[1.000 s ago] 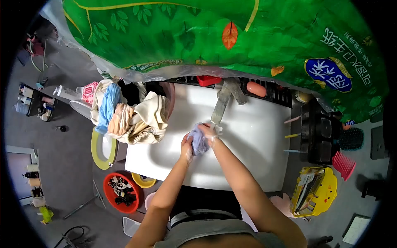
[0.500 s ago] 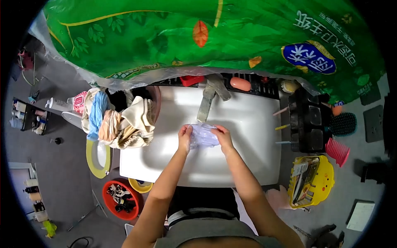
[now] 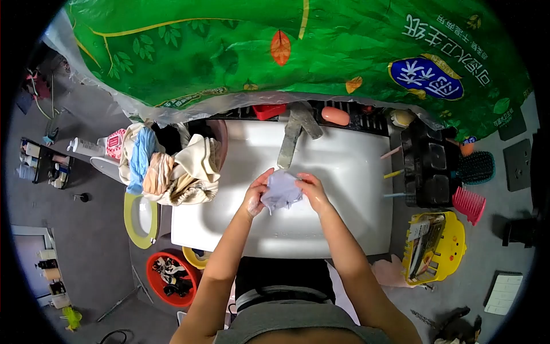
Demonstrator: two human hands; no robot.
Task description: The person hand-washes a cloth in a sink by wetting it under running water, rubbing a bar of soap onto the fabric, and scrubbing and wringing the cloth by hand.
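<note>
Cloth (image 3: 283,190), one, pale lilac: hanging between two hands over the sink (image 3: 375,229), just beside the end of the tap (image 3: 288,146). Left hand (image 3: 257,192), one: holding the cloth's left edge, apparently wearing a little whitish foam near the wrist. Right hand (image 3: 312,190), one: pinching the cloth's right edge between thumb and fingers. Step in hand, by judgement: washing or rinsing the cloth; whether water is running, I cannot tell. Next move, by judgement: calling for a firm two-handed grip, wet fabric being slippery, and for clearance from the tap. Further items: sink, one; tap, one; orange-pink soap (image 3: 336,116), one, lying behind the sink; red dish (image 3: 269,111), one, sitting left of the tap; black holder (image 3: 432,189), one, standing at right, with three handles (image 3: 394,174) sticking out; hairbrush (image 3: 476,167), one; pink comb (image 3: 470,205), one; yellow basket (image 3: 450,246), one; red tub (image 3: 193,280), one, holding uncounted small things; clothes (image 3: 197,155), one heap, overlapping too much for counting.
</note>
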